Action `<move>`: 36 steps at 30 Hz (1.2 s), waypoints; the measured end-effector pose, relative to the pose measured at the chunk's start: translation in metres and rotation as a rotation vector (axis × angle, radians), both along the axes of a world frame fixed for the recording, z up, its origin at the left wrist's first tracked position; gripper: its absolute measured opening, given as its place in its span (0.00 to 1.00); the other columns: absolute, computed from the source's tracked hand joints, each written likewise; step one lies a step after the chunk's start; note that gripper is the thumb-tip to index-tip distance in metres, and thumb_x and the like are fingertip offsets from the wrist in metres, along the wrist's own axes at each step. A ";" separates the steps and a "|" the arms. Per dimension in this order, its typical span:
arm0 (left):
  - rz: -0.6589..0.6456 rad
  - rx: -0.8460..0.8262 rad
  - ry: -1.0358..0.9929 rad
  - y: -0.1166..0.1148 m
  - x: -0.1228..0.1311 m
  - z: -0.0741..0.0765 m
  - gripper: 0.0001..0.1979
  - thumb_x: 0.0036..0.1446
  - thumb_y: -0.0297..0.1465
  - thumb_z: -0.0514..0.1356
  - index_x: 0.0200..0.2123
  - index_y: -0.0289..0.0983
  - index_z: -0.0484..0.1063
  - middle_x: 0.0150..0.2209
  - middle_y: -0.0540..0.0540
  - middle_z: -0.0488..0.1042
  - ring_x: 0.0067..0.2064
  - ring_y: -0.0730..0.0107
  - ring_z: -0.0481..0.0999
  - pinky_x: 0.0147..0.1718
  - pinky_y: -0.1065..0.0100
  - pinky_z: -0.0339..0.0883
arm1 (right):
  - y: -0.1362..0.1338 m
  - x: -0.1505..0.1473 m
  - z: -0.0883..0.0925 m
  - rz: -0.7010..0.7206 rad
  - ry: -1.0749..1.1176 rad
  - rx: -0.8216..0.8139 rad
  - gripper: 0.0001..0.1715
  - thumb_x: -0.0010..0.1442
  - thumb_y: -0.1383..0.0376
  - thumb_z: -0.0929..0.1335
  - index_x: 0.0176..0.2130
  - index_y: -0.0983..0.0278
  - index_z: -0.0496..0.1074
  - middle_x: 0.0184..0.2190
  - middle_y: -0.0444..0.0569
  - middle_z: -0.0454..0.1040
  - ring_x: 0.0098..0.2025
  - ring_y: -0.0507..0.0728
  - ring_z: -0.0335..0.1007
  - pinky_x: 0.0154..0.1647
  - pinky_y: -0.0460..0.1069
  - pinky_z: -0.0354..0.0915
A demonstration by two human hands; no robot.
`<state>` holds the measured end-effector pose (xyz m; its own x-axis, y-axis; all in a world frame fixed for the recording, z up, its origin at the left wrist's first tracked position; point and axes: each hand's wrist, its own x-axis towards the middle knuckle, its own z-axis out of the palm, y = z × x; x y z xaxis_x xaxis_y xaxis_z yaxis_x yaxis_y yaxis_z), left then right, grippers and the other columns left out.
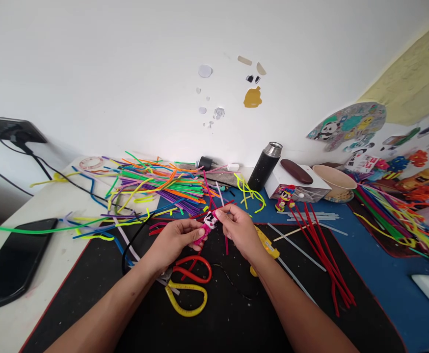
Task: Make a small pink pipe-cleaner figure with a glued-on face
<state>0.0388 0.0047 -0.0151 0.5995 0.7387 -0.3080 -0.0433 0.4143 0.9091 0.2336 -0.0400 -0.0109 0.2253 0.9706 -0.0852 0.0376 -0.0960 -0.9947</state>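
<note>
Over the black mat [232, 314], a small pink, white and black pipe-cleaner figure [210, 223] is held up between both hands. My left hand [177, 240] is closed around its lower pink part, thumb on the front. With thumb and forefinger pinched together, my right hand [238, 229] grips the figure's upper right side; the exact spot is covered by the fingertips. Red and magenta pipe cleaners stick out around the figure. Just below the hands lie scissors [188, 299] with one red and one yellow handle. A yellow glue gun [268, 242] is partly hidden behind my right wrist.
Loose coloured pipe cleaners [163, 184] are heaped at the back left. Red pipe cleaners [325, 260] and clear glue sticks [297, 247] lie to the right. A black thermos [264, 169], a white box [277, 184] and a finished-looking figure [285, 198] stand behind. A black cable [124, 255] crosses on the left.
</note>
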 end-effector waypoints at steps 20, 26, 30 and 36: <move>0.017 -0.036 -0.026 0.001 0.000 -0.001 0.23 0.43 0.45 0.79 0.35 0.35 0.82 0.30 0.49 0.79 0.30 0.72 0.77 0.31 0.72 0.73 | 0.000 -0.005 0.004 -0.021 0.028 -0.004 0.25 0.59 0.43 0.73 0.36 0.61 0.71 0.13 0.33 0.59 0.16 0.48 0.51 0.18 0.46 0.45; 0.033 -0.066 -0.066 0.000 -0.001 -0.004 0.23 0.42 0.44 0.80 0.37 0.35 0.83 0.31 0.47 0.81 0.32 0.71 0.78 0.32 0.72 0.74 | -0.001 -0.004 0.008 -0.011 0.036 -0.004 0.25 0.61 0.43 0.73 0.38 0.62 0.72 0.13 0.34 0.59 0.16 0.48 0.51 0.18 0.46 0.47; 0.049 -0.084 -0.093 0.001 -0.002 -0.007 0.23 0.43 0.43 0.80 0.37 0.35 0.83 0.32 0.46 0.82 0.32 0.70 0.79 0.31 0.72 0.74 | -0.002 -0.003 0.008 0.007 0.065 0.004 0.25 0.63 0.43 0.72 0.41 0.63 0.75 0.14 0.34 0.59 0.17 0.49 0.53 0.19 0.46 0.49; 0.047 -0.097 -0.101 0.001 -0.001 -0.007 0.22 0.43 0.42 0.80 0.36 0.34 0.83 0.32 0.44 0.83 0.32 0.70 0.79 0.31 0.72 0.75 | -0.004 0.000 0.007 -0.004 0.049 -0.003 0.25 0.62 0.45 0.73 0.42 0.64 0.77 0.14 0.35 0.60 0.18 0.49 0.52 0.19 0.47 0.48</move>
